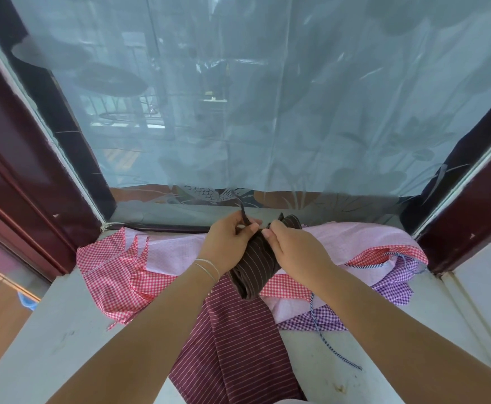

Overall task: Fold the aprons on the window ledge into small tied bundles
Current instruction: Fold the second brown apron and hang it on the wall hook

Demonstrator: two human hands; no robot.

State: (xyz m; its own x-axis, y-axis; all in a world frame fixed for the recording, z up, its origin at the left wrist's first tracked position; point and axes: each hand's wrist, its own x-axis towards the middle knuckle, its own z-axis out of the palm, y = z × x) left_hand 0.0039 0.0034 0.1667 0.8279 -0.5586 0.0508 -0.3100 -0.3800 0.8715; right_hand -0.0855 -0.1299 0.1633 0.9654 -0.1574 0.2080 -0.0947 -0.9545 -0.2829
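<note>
Forearms reach in over the pale window ledge (49, 330), crossing a maroon striped apron (238, 339) that lies flat nearest. Beyond it, red gingham (113, 275) and purple gingham (396, 281) aprons lie unfolded on pink cloth (355, 237). Above these the dark brown striped bundle (253, 266) is held rolled; left hand (228, 239) pinches its strap (244, 215), right hand (294, 249) pinches the other end at the knot. Judgement: draw both ends evenly, keeping the roll compressed, so the tie seats tight.

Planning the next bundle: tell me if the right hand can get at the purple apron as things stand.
Probably yes, once freed: the purple apron lies uncovered just right of the right hand, nothing between them, but that hand is now pinching the brown bundle's tie.
</note>
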